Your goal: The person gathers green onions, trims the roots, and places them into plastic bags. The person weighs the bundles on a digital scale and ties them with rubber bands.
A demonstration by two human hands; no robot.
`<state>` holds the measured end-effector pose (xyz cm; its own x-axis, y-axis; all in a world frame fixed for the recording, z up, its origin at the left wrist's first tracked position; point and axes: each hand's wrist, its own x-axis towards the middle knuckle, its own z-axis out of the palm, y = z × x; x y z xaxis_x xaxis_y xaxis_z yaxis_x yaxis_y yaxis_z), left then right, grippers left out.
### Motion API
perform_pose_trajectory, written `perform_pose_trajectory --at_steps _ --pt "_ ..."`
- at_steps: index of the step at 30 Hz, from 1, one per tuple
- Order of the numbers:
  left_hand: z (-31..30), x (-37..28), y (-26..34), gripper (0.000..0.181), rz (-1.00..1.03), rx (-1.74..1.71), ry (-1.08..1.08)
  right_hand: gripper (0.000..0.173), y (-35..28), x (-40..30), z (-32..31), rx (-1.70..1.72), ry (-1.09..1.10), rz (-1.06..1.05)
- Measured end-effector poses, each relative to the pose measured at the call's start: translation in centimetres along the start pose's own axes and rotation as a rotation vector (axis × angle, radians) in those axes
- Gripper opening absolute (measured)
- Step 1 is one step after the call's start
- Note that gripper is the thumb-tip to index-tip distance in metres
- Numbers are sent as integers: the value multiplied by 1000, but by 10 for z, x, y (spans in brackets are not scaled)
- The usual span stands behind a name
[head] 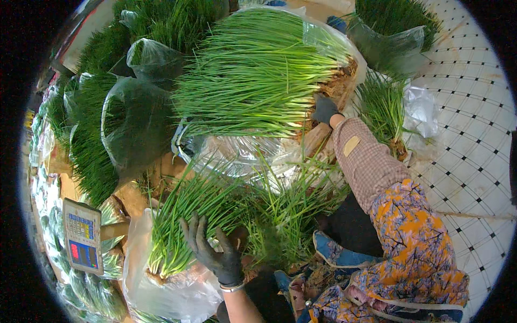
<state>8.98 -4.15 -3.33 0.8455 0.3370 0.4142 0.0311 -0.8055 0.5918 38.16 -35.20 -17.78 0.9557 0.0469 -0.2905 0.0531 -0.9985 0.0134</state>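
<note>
A large pile of scallions (pixel 250 76) lies ahead of me, green tops to the left and brown roots to the right. My right hand (pixel 325 109), in a dark glove, touches the root ends at the pile's near right side; its fingertips are hidden. Lower down, my left hand (pixel 220 252) is gloved too, with its fingers spread and nothing in them. Just left of it, a smaller bunch of scallions (pixel 177 238) rests on a plastic sheet (pixel 181 294), roots toward me. Loose scallions (pixel 278 214) are heaped between my two arms.
A scale display (pixel 83 236) with a keypad stands at the left. Plastic-wrapped scallion bundles (pixel 137 117) crowd the upper left. Another small bunch (pixel 383 109) and a clear plastic bag (pixel 420 109) lie right of my right arm on the tiled floor (pixel 464 161).
</note>
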Motion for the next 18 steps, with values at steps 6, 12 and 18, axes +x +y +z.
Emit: perform_pose_trajectory --at_steps 6,12,18 --pt "18 -2 7 29 -7 -16 -78 68 -3 -3 -5 -37 66 -17" --pt "28 0 13 30 -7 -11 -118 68 8 -26 17 19 97 -189" --pt "29 -9 16 35 41 -61 -110 72 -3 -74 -56 439 -7 -237"
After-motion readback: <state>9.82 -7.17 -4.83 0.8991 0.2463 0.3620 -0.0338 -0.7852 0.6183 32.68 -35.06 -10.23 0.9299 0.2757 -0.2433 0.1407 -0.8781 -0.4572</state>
